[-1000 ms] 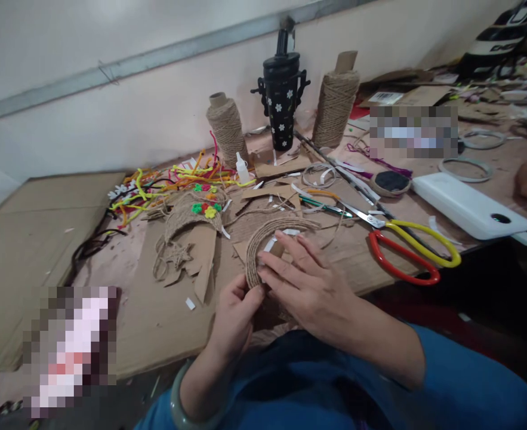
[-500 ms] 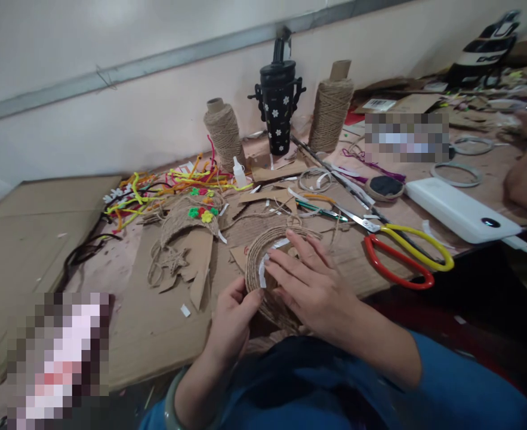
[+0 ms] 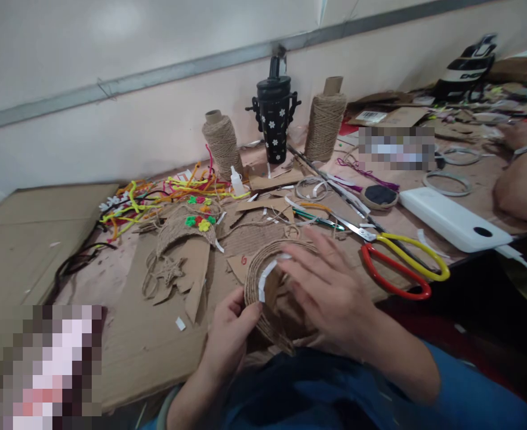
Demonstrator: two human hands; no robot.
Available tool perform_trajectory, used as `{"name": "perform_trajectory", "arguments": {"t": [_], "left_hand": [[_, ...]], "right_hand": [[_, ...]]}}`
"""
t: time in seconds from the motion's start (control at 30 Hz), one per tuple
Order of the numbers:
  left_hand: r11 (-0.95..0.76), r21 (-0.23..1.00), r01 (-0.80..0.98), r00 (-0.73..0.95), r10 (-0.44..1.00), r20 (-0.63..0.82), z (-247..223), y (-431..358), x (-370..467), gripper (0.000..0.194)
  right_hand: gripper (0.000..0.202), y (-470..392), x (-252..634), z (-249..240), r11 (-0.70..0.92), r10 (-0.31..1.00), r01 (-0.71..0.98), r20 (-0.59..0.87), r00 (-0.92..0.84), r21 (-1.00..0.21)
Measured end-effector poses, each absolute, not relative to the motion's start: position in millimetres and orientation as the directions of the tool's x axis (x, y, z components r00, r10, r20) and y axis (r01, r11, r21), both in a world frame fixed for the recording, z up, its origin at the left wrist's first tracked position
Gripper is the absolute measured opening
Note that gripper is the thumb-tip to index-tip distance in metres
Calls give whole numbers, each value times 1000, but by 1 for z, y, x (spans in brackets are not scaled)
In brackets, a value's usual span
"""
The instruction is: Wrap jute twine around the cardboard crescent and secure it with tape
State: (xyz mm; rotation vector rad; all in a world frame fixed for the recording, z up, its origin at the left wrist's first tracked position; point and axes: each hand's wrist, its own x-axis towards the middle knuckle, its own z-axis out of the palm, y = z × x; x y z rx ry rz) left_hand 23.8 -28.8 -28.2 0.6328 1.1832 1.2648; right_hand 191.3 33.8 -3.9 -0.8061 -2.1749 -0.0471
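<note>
A curved band wrapped in jute twine (image 3: 255, 269) is tilted at the table's front edge, close to my body. White tape (image 3: 267, 278) runs along its inner cardboard side. My left hand (image 3: 233, 325) pinches the band's left rim, thumb on top and fingers behind. Over its right side, my right hand (image 3: 330, 286) is slightly blurred, with fingers stretched out and apart; whether the fingertips touch the tape's upper end I cannot tell. Left of the band lies another twine-covered arch (image 3: 182, 230) with red, green and yellow flowers, beside a twine star (image 3: 170, 272).
Scissors (image 3: 366, 234) with red and yellow handles and a white power bank (image 3: 453, 220) lie at right. Behind stand twine spools (image 3: 326, 122), a black tumbler (image 3: 274, 122) and a small glue bottle (image 3: 236, 182). Another person's arm (image 3: 523, 185) rests at far right.
My right hand has lifted and shifted right, off the band's inner side, uncovering more of the tape and cardboard. My left hand keeps its hold. The whole view has shifted slightly.
</note>
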Motion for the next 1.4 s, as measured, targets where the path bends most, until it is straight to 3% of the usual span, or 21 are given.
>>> {"name": "perform_trajectory", "arguments": {"t": [0.1, 0.23, 0.33, 0.83, 1.07, 1.2, 1.33, 1.4], "left_hand": [[328, 896, -300, -67, 930, -362, -30, -31, 20, 24], [350, 911, -217, -24, 931, -364, -32, -31, 17, 24], [336, 923, -190, -17, 938, -345, -32, -30, 17, 23], [300, 946, -120, -4, 953, -302, -30, -31, 16, 24], [333, 934, -128, -7, 942, -336, -21, -31, 21, 26], [330, 933, -141, -31, 941, -337, -21, -32, 20, 25], [332, 913, -236, -33, 937, -349, -23, -31, 21, 23], [324, 907, -270, -31, 939, -344, -24, -31, 21, 22]], "right_hand": [[29, 48, 202, 6, 737, 649, 577, 607, -459, -351], [35, 58, 209, 10, 607, 786, 539, 344, -513, -584], [38, 59, 210, 8, 563, 805, 545, 260, -534, -622], [31, 60, 211, 0, 547, 802, 471, 271, -533, -692], [30, 61, 211, -5, 438, 887, 445, 295, -355, -781], [30, 61, 212, -7, 501, 861, 493, 353, -365, -712], [31, 48, 210, -3, 676, 687, 612, 651, -323, -410], [27, 37, 204, -2, 729, 589, 622, 726, -356, -287]]}}
